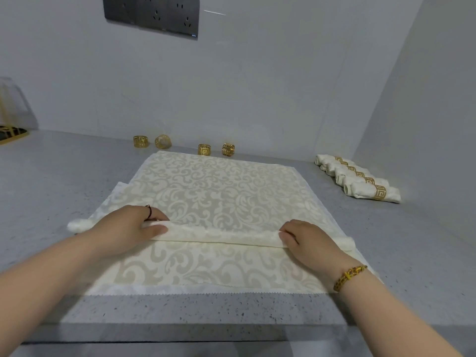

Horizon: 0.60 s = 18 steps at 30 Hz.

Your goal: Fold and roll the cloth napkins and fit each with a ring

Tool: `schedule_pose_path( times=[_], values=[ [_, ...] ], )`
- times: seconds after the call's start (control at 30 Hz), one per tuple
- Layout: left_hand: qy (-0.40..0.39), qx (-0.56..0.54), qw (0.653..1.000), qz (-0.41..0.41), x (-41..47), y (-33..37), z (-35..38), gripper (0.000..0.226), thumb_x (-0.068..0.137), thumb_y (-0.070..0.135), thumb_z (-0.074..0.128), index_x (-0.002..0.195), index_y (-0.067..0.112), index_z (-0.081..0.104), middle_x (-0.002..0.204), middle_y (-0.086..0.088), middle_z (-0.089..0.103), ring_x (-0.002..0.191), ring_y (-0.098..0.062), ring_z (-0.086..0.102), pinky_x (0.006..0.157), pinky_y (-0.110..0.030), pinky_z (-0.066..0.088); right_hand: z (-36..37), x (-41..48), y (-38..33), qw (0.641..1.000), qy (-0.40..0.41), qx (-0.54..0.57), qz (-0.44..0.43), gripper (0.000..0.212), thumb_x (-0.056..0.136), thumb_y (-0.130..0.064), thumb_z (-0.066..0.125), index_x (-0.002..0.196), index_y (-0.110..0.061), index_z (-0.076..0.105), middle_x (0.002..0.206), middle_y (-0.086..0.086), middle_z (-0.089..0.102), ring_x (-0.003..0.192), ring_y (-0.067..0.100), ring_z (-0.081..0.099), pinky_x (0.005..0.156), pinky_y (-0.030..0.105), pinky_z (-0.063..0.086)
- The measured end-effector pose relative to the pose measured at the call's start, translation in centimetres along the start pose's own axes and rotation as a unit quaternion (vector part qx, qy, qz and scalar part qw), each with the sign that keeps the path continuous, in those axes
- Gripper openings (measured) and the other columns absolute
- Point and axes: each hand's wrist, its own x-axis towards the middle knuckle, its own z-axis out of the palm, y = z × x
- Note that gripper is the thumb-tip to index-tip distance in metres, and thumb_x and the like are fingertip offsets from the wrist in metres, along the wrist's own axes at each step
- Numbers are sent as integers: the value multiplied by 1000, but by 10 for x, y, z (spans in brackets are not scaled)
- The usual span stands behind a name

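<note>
Found left grip (128, 225) curled round the roll (219, 237), thumb at the near side and fingers (158, 217) over the top, pinching the cloth. Found right grip (309, 243) likewise closed on the same roll toward its right end, fingertips (283, 235) tucked against the fold. Located napkin (219, 186) at the middle of the counter (51, 181), near part wound into a slim tube across its width, far part flat. Noted cream damask weave with scrolling leaf pattern, and a pinked edge on the flat cloth nearer than the roll. Recorded four gold openwork rings (204, 149) by the wall (257, 86), five ringed rolls (360, 180) in a row at right — grey speckled stone surface throughout.
</note>
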Motion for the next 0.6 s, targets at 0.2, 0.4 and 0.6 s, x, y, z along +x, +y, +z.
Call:
schedule_pose_path(
  times=[0.2,0.4,0.6],
  values=[
    [119,69,990,-26,12,-4,11,18,84,28,62,101,21,62,94,11,55,90,-9,51,75,-21,35,11,16,-3,996,85,-18,25,21,89,-14,50,109,-9,56,108,5,54,101,22,50,80,27,36],
    [106,225,962,111,-5,2,6,24,92,32,46,99,29,69,103,18,64,96,-8,63,72,-21,44,10,3,-1,990,109,-3,-86,9,80,-16,59,82,-10,66,79,3,63,71,15,50,66,19,34],
    [98,169,980,39,-5,-8,9,31,92,29,48,121,25,58,124,12,58,119,-9,49,98,-20,33,7,1,4,997,65,-6,-41,26,92,-19,48,116,-15,58,117,-2,58,109,14,49,79,13,26]
  ],
)
